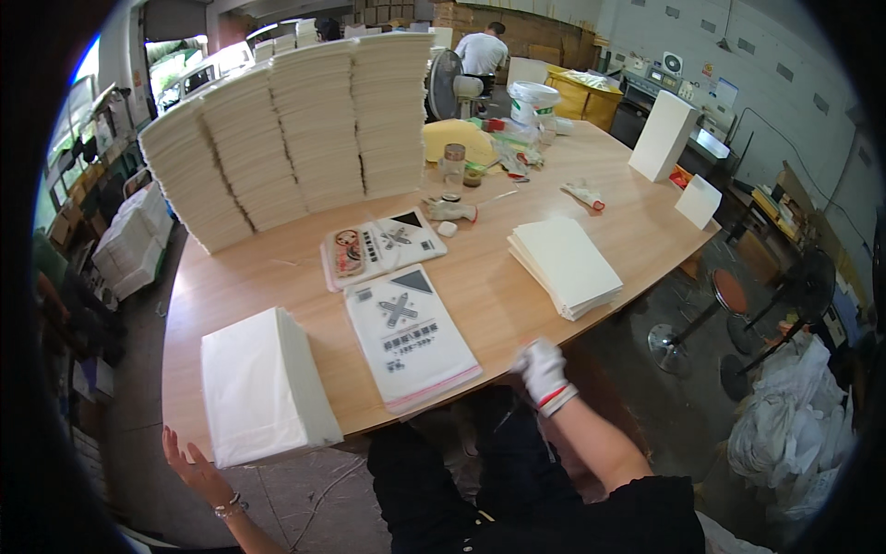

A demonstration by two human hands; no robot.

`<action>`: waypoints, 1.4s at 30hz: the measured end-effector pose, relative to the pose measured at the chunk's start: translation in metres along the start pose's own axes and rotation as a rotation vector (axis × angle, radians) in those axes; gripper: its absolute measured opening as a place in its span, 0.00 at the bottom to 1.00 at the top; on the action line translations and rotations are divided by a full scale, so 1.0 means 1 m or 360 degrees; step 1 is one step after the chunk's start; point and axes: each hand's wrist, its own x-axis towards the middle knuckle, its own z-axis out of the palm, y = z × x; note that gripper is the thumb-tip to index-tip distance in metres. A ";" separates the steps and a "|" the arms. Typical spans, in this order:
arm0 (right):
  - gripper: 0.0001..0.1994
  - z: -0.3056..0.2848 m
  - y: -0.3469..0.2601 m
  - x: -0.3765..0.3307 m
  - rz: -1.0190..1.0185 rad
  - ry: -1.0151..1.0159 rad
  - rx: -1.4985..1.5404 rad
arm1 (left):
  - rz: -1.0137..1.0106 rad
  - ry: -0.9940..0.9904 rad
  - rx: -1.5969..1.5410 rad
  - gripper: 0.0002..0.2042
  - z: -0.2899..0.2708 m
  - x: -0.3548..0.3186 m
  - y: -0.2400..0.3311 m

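Paper handling at the table (646, 222), judged to be at a point between grips. The thick white paper block (258, 388) stands left of the pink-edged plastic bags (413, 337); the loose cream paper sheaf (565, 266) lies to their right and farther from me. My bare left hand (196, 475), well left of the bags, has its fingers spread and released, palm toward the block's near corner; contact there is uncertain. My gloved right hand (543, 369), just right of the bags at their near end, is loosely curled, forearm reaching up from below; I cannot tell whether its fingers enclose anything. In my judgement, moving the block calls for both palms on opposite sides, pressing evenly so the sheets do not slip.
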 end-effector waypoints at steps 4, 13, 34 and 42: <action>0.03 -0.091 -0.025 0.059 0.0142 0.0584 0.0473 | 0.0106 -0.0192 -0.0548 0.11 0.027 -0.023 0.053; 0.08 -0.117 -0.040 0.093 0.0519 0.0638 0.1027 | 0.0321 -0.1583 -0.0679 0.07 0.149 -0.089 0.155; 0.14 -0.073 -0.051 -0.083 0.0373 -0.0365 0.0212 | 0.0557 -0.1613 0.0174 0.09 0.281 -0.132 0.091; 0.08 -0.046 -0.022 -0.131 0.0993 -0.0098 0.0607 | -0.0666 -0.2015 -0.0094 0.10 0.231 -0.108 0.120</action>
